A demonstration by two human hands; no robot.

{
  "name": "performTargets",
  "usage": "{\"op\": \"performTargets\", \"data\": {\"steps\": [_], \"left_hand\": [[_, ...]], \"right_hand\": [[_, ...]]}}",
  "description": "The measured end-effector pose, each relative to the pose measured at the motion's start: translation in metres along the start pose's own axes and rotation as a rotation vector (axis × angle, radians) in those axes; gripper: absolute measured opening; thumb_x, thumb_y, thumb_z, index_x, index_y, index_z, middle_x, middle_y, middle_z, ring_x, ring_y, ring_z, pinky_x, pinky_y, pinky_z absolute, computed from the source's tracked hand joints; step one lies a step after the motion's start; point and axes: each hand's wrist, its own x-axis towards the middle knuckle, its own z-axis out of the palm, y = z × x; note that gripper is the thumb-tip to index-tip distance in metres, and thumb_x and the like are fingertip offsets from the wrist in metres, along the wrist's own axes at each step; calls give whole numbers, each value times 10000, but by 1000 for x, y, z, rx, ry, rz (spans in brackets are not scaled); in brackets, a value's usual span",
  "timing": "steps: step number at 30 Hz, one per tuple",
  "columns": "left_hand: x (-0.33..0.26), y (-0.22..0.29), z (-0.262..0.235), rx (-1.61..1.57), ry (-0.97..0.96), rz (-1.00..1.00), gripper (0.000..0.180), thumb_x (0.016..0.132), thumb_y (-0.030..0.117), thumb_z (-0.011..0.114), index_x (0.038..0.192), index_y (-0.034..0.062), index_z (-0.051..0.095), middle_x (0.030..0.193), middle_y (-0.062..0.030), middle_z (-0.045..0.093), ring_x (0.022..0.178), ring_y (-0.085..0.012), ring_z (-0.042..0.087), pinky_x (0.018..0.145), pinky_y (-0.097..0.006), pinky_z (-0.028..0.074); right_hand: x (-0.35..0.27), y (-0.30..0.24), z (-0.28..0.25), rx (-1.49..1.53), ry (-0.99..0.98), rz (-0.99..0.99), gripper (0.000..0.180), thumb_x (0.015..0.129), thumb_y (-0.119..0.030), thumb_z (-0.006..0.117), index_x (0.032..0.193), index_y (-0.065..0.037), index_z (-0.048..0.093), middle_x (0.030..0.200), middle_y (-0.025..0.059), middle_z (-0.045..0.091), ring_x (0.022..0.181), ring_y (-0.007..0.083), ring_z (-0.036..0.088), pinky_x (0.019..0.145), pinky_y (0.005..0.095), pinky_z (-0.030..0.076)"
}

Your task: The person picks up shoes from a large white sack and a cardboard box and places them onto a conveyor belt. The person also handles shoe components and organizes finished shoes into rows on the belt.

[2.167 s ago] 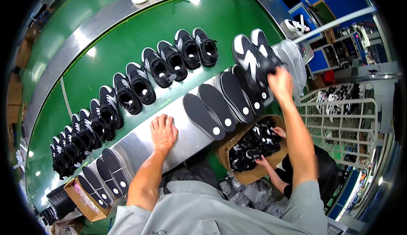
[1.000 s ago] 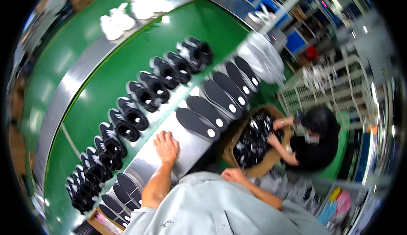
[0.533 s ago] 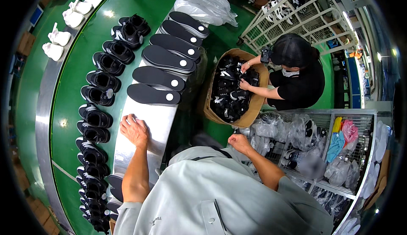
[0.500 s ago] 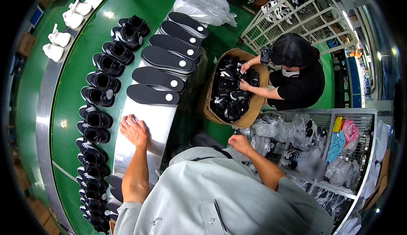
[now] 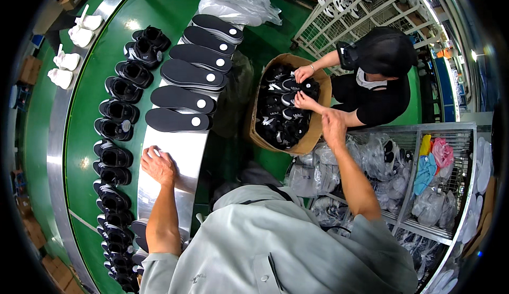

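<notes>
My left hand [image 5: 158, 165] lies on the bare metal of a long narrow bench [image 5: 172, 156], fingers apart and nothing in them. Just beyond it, black insoles [image 5: 177, 119] with round white spots lie in short stacks along the bench. My right hand [image 5: 334, 128] is raised on the right, its fingers drawn together, with nothing visible in them. It appears close to the co-worker's forearm and the right rim of an open cardboard box [image 5: 253, 121]. That box is full of black shoes [image 5: 275, 108] with white marks, and the co-worker's two hands [image 5: 304, 87] are on one of them.
A curved green line [image 5: 79, 161] with a metal edge carries a row of black shoes [image 5: 119, 129]; white shoes [image 5: 61, 68] sit farther left. Clear bags [image 5: 238, 2] lie at the bench's far end. A wire rack [image 5: 413, 220] with bagged items stands right; a wheeled cage [image 5: 366, 23] stands behind.
My right hand has risen from beside my waist, forward and right toward the box. My left hand stays on the bench. The view has shifted slightly, and the co-worker's hands have moved on the shoes.
</notes>
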Motion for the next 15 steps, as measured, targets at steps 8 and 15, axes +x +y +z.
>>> {"op": "performTargets", "data": {"steps": [8,15], "left_hand": [[3,10,-3,21,7,22,319,825,178,601,1138,119,599,1237,-82,533,1196,-309,462,1010,-437,361],[5,10,-10,-8,-76,-13,306,821,173,583,1119,106,600,1238,-108,522,1194,-323,452,1009,-448,361]], "right_hand": [[81,21,16,-108,-443,-436,267,743,-151,710,996,-65,715,1056,80,667,1019,274,560,889,390,459],[81,7,75,-606,-566,-610,174,759,-176,634,869,-63,707,955,105,678,1025,278,547,886,386,418]]}}
